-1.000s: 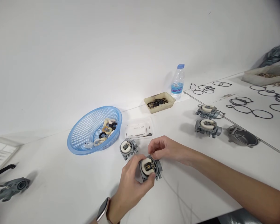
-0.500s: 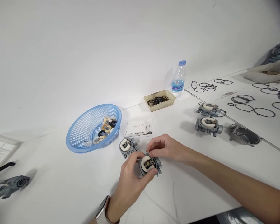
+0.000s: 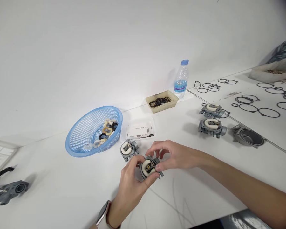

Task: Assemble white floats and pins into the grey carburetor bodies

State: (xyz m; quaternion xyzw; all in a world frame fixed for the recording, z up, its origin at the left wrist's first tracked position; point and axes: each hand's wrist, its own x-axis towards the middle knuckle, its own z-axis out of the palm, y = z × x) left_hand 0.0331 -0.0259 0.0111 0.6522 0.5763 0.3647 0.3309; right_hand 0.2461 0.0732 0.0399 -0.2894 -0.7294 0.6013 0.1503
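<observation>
Carburetor: sits low at the tabletop, float face up, gap in the white float towards the right; long axis unclear beneath fingers. Clasped at the sides by the curled left hand; touched at upper right by the half-spread right hand, grip uncertain. Beyond: blue basket with assorted C-shaped floats, beige tray with black rings, shallow whitish tray with small pins.
</observation>
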